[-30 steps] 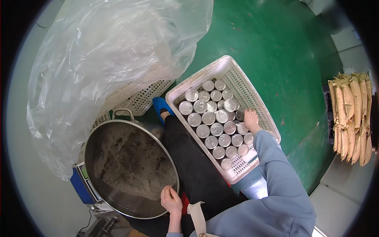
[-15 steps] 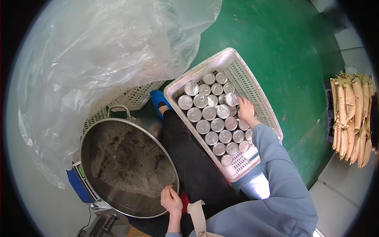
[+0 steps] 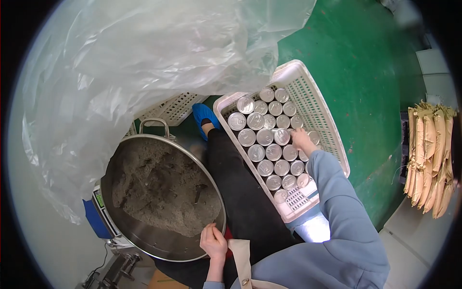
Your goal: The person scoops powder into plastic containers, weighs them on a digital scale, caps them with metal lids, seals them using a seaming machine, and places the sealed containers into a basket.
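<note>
Many round silver pull-ring cans stand close together in a white plastic crate. My right hand reaches over the crate's right side, its fingers closed at a can among the others; the fingertips' far side is hidden. At the near right edge of a large metal pot is my left hand, its fingers curled together over the rim. Whether anything lies inside those fingers cannot be seen. Grey-brown crumbly material fills much of the pot.
Clear plastic sheeting hangs across the upper left, covering part of the crate's far corner. A leg and a blue shoe cover lie between pot and crate. Bundled tan bags are at far right. A blue-sided device stands beside the pot.
The view has shifted, so crate and pot appear farther right. My right hand has moved slightly nearer me among the cans. The plastic sheeting covers more of the crate. My left hand stays at the rim.
</note>
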Motion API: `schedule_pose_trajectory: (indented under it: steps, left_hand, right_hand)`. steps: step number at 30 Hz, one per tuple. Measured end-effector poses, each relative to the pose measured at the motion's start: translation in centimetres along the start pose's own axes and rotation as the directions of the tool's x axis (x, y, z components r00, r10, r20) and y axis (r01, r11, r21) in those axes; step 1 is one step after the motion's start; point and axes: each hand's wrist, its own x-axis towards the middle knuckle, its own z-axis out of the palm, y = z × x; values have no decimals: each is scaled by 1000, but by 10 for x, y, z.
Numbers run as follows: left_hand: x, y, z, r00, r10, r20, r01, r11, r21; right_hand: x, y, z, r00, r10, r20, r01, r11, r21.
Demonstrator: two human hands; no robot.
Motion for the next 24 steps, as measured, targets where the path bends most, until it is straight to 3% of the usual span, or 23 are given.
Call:
schedule_pose_trajectory:
  steps: [1, 2, 5, 8, 11, 14, 21, 24]
  left_hand:
    - [0, -2, 1, 1000, 10, -4, -10, 1000, 1]
    - [0, -3, 1, 1000, 21, -7, -21, 1000, 5]
    - [1, -1, -1, 1000, 9, -4, -9, 1000, -4]
    - [0, -1, -1, 1000, 12, -4, -12, 1000, -7]
    - [0, -2, -1, 1000, 12, -1, -12, 1000, 0]
    - [0, -3, -1, 1000, 13, 0, -13, 1000, 2]
    - [1, 0, -3, 1000, -1, 8, 0, 1000, 13]
    - [2, 1, -3, 1000, 6, -2, -6, 1000, 15]
  right_hand:
    - [-4, -2, 11, 996, -60, -74, 57, 997, -44]
    - [-2, -5, 19, 981, -46, -188, 54, 998, 35]
    - [4, -25, 31, 849, 88, -520, 51, 967, 248]
    - [2, -61, 9, 753, -102, -650, 199, 977, 78]
    - [4, -102, -6, 695, -200, -691, 298, 954, 23]
    - [10, -135, -22, 794, -137, -593, 225, 971, 77]
    - [27, -160, -33, 888, -107, -447, 166, 981, 95]
    - [32, -164, -26, 873, -110, -475, 170, 982, 85]
